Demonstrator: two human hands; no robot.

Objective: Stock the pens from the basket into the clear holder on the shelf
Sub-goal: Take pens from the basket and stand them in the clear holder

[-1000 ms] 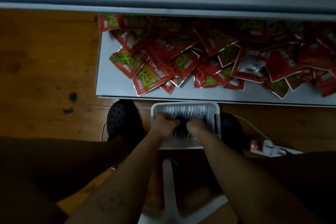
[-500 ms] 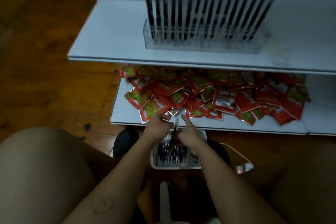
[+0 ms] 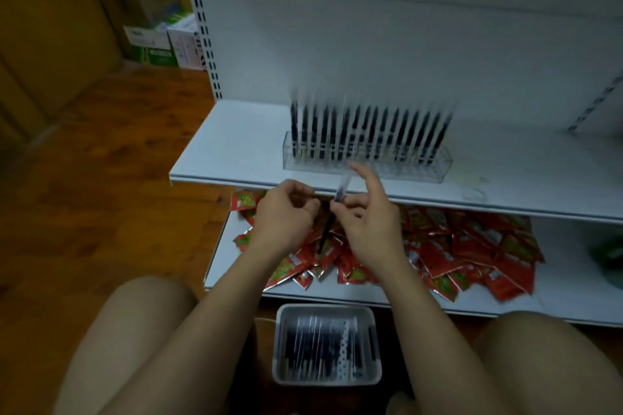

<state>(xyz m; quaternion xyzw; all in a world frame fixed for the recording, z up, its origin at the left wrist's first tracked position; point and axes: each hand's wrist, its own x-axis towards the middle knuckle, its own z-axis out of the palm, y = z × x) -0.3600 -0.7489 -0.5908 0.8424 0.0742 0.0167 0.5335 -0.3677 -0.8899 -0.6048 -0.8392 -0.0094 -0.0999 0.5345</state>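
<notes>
My right grip (image 3: 367,222) pinches a slim black pen with a clear cap (image 3: 326,231) between thumb and curled fingers, while the forefinger stands out straight and free above it. The pen is tilted, cap end up and towards the shelf edge, dark tip pointing down between my two wrists. My left grip (image 3: 286,216) sits just beside it with the fingers curled in. I cannot tell whether it touches the pen or has anything in it.

Both are raised in front of the edge of the white metal upper shelf (image 3: 236,145). On that shelf, a little beyond my fingers, stands the long clear plastic holder (image 3: 421,168), with a row of upright black pens (image 3: 371,131) filling its back slots; motion blurs their tops.

The pale plastic basket (image 3: 277,347) rests on the floor between my bare knees, below the shelving. It holds a layer of black pens (image 3: 320,347) lying side by side.

A heap of red foil snack packets (image 3: 472,253) covers much of the white lower shelf (image 3: 573,280). A brown wooden floor (image 3: 101,178) stretches to my left, and stacked cardboard cartons (image 3: 151,10) stand by the far end of the shelving.
</notes>
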